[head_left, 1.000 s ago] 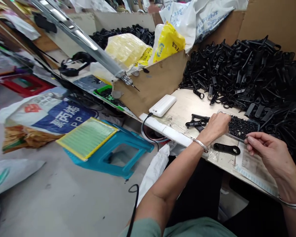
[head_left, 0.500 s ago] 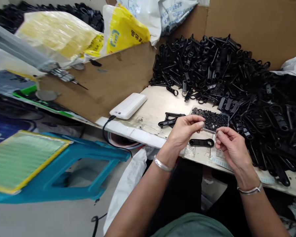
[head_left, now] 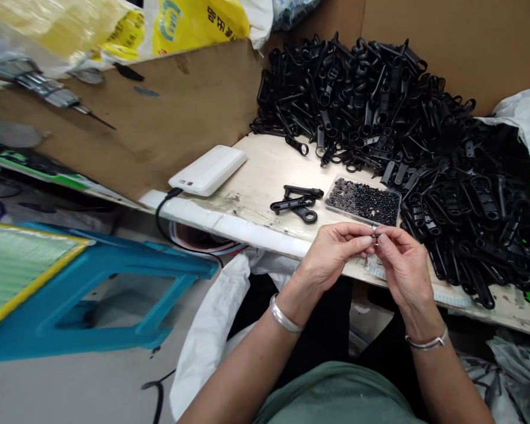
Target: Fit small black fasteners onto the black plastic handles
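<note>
My left hand (head_left: 335, 250) and my right hand (head_left: 401, 265) meet above the near edge of the worktable (head_left: 265, 176), fingertips pinched together on a tiny dark part (head_left: 374, 235) that I cannot make out. Just beyond them sits a clear shallow tray (head_left: 363, 201) filled with small black pieces. Left of the tray lie two or three loose black plastic clips (head_left: 297, 203). Both wrists carry a silver bangle.
A large heap of black plastic clips (head_left: 424, 118) covers the table's back and right. A white power bank (head_left: 207, 169) with a cable lies at the left edge beside a cardboard wall (head_left: 159, 118). A blue plastic stool (head_left: 106, 294) stands on the floor left.
My left hand left the tray of small pieces and came toward me. Both hands have closed together, fingertips touching. The view swung right and down, so the table now fills the centre.
</note>
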Demonstrator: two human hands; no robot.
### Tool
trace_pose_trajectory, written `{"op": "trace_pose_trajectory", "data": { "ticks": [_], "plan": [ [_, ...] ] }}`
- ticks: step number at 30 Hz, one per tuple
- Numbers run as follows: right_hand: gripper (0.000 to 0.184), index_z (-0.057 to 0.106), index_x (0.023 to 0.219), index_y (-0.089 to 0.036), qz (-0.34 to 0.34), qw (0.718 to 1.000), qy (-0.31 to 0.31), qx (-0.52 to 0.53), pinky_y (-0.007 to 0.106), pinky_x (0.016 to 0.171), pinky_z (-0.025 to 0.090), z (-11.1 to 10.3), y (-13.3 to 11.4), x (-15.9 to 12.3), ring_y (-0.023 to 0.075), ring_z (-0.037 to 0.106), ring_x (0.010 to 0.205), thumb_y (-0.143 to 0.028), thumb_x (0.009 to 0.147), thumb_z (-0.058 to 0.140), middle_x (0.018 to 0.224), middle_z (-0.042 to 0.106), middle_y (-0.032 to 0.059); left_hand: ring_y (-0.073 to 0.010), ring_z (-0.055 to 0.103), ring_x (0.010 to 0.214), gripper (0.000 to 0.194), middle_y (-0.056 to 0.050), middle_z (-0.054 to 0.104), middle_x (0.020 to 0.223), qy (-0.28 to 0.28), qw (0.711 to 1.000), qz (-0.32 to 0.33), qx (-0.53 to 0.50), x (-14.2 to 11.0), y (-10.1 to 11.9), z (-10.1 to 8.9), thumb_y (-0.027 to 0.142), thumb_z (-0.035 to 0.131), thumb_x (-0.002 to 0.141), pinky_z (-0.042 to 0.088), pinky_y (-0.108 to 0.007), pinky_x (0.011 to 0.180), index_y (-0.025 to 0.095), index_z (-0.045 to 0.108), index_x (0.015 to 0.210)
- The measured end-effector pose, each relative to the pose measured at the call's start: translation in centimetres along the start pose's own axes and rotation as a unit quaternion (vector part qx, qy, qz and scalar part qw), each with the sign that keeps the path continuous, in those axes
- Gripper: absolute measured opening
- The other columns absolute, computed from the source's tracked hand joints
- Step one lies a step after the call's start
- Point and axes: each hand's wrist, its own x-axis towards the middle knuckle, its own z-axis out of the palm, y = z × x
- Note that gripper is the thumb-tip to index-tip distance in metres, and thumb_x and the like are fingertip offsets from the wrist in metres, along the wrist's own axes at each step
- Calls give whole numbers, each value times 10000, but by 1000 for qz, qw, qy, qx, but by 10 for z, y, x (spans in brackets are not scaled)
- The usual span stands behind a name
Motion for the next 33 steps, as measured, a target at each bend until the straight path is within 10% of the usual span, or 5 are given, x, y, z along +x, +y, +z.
{"op": "trace_pose_trajectory", "data": {
  "ticks": [12, 28, 33],
  "plan": [
    [143, 685, 799, -206, -41, 992, -18, -118, 255, 640, 537, -9, 3, -3, 121, 622, 633, -333, 759, 736, 715, 673, -16, -128, 649, 575, 241, -46, 715, 617, 24, 999, 19, 16, -3, -5, -1, 219, 883, 506, 525, -249, 622, 121, 748, 680],
    [125, 701, 823, -191, -196, 889, -20, -412, 271, 618, 555, -20, -2, -16, 147, 664, 614, -260, 854, 602, 755, 723, 29, -123, 662, 640, 115, -19, 740, 680, 85, 991, 68, 80, -11, -25, 3, 143, 813, 564, 559, -220, 652, 163, 763, 666],
    [137, 702, 839, -179, -113, 928, -76, -346, 244, 554, 560, -26, 5, -18, 141, 670, 573, -293, 834, 626, 715, 723, 25, -124, 662, 642, 70, -25, 738, 704, 75, 989, 55, 115, -22, -29, -8, 140, 775, 613, 556, -224, 652, 156, 760, 679]
  ]
}}
